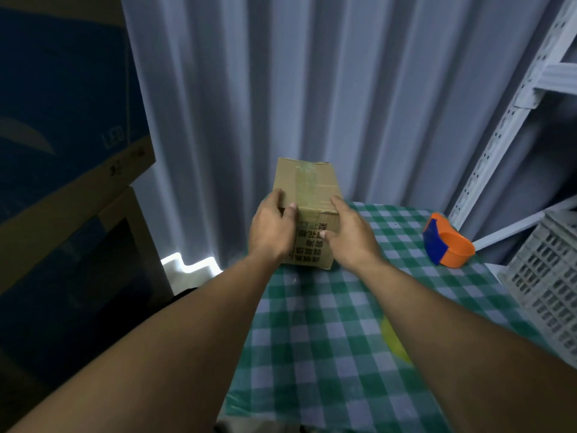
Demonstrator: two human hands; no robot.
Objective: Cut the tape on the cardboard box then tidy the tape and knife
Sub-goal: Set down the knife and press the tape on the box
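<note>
A small cardboard box (pixel 307 189) stands at the far left corner of the checked table, its top seam covered by a strip of clear tape. My left hand (pixel 273 228) grips the box's left near corner, thumb on the top. My right hand (pixel 349 235) rests against its right near side, fingers on the top edge and thumb on the printed front. An orange and blue tape dispenser (pixel 446 242) lies on the table to the right of the box. A yellow object (pixel 395 342), blurred, shows beside my right forearm; I cannot tell what it is. No knife is in sight.
The green and white checked tablecloth (pixel 318 339) covers the table. A white plastic crate (pixel 549 285) stands at the right edge, under a white metal shelf frame (pixel 515 114). Large stacked cartons (pixel 62 151) rise at the left. A corrugated wall (pixel 281 89) is behind.
</note>
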